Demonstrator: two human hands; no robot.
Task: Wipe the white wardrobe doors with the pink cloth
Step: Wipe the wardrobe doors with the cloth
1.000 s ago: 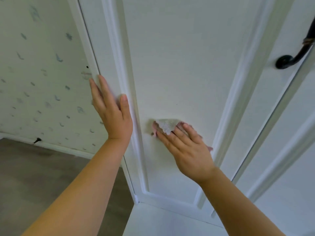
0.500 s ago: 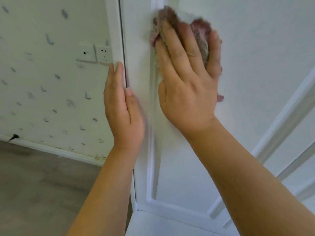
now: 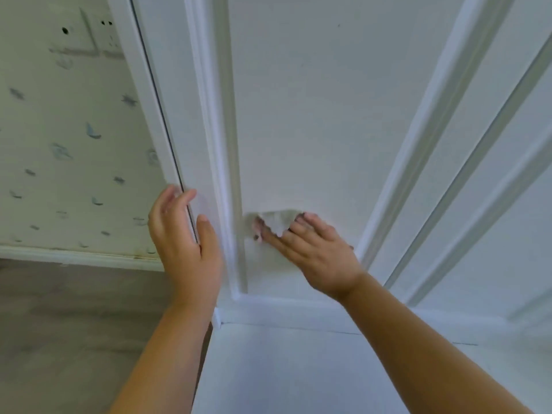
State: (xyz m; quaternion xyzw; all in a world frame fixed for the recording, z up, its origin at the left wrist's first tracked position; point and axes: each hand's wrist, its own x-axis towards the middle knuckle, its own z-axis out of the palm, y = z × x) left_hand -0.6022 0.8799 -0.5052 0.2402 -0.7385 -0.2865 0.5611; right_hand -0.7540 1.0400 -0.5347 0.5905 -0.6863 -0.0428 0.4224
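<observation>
The white wardrobe door (image 3: 313, 109) fills the upper middle of the view, with a recessed panel framed by raised moulding. My right hand (image 3: 313, 249) presses the cloth (image 3: 276, 221) flat against the lower part of that panel with straight fingers; the cloth looks pale and is mostly covered by my fingers. My left hand (image 3: 185, 234) rests with straight fingers on the door's left edge, its fingertips reaching over the dark gap beside the door.
A patterned wall (image 3: 59, 144) with sockets (image 3: 86, 34) and a white skirting board (image 3: 74, 255) lies to the left above grey flooring (image 3: 59, 324). A second white door (image 3: 493, 189) stands to the right. A white panel (image 3: 298, 369) sits below the doors.
My right hand swept the cloth from high on the panel down to its lower part. My left hand slid lower along the door's edge.
</observation>
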